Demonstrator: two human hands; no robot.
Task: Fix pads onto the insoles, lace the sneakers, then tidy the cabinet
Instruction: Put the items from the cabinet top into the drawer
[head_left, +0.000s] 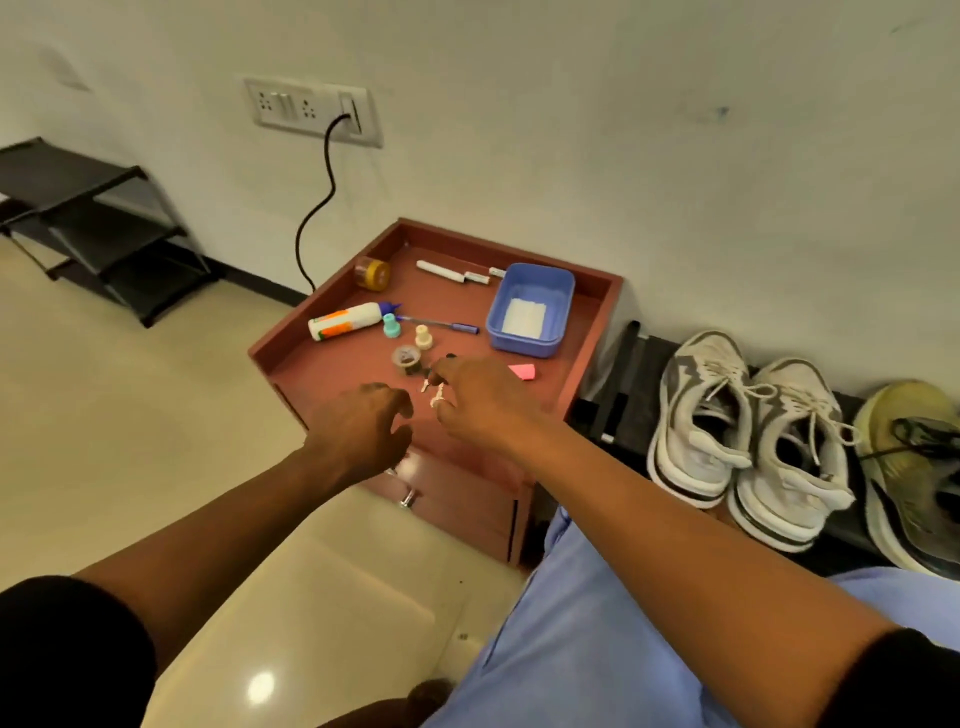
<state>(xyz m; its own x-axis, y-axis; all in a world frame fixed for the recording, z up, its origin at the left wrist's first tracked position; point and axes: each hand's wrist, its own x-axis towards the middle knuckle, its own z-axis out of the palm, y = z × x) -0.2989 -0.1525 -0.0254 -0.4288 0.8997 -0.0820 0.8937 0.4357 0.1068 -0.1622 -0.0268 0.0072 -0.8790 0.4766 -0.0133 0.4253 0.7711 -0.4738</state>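
Now the red-brown cabinet top holds clutter; left hand hovers, fingers loosely curled; right hand pinches white scraps.

Small clutter mid-cabinet

Both hands reach over the near edge of the red-brown cabinet. The left hand hovers with fingers loosely curled, holding nothing. The right hand pinches a small white scrap. On the cabinet top lie a glue bottle, a pen and a blue tray. White sneakers stand right of the cabinet.
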